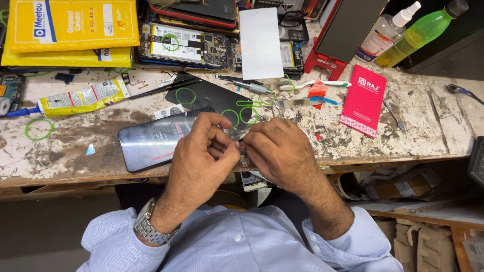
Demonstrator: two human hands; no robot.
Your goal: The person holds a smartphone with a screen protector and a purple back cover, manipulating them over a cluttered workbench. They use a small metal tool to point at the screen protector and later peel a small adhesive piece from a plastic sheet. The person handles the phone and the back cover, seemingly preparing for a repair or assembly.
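Far left on the worn bench [65, 151] I've got a green rubber band [38, 129] and a glue tube [75, 98] lying flat, yellow packets [70, 30] stacked beyond them. Moving in, a dark phone [151, 143] lies face up near the bench edge, just left of my hands. My left hand [201, 161] hovers over its right end, fingers curled almost shut, thumb and forefinger pinched together; I can't tell what they have, it's too small to make out. Right against it, my right hand [280, 151] is closed the same way, fingertips meeting the left's on a tiny dark piece [241, 146] between them, held above the bench's near edge. I'd say this calls for a light, steady pinch, wrists braced, so the bit doesn't spring away among the clutter. Further right lies a red booklet [364, 99], and two bottles [403, 30] stand at the far corner.
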